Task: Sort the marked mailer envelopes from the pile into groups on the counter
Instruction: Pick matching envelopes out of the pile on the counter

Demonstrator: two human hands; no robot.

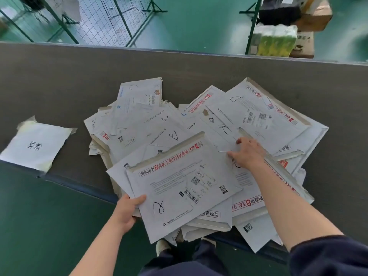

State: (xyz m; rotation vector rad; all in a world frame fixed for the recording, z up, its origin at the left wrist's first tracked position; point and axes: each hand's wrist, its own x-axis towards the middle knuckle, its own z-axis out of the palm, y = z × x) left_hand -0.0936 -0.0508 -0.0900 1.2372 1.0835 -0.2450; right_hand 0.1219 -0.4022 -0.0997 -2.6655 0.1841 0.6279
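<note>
A white mailer envelope (pixel 179 188) is held by the left hand (pixel 127 212) at its near left edge, the thumb laid on the face and the other fingers hidden beneath. From that grip the envelope extends away and to the right, tilted, with its red-printed flap strip at the far edge. A black handwritten loop mark (pixel 158 207) is seen just to the right of the thumb, and a barcode label further right.

The far right corner of this envelope is met by the right hand (pixel 249 153), whose fingers are curled down onto the paper there; whether that corner or the envelope below is pinched cannot be told.

Under and beyond both hands the pile of envelopes (pixel 258 114) is spread on the grey counter (pixel 59 80), several sheets bearing pen marks. Some envelopes overhang the near counter edge below the held one.

Well to the left of the left hand, a taped paper label (pixel 35 145) with printed characters is fixed on the counter.
</note>
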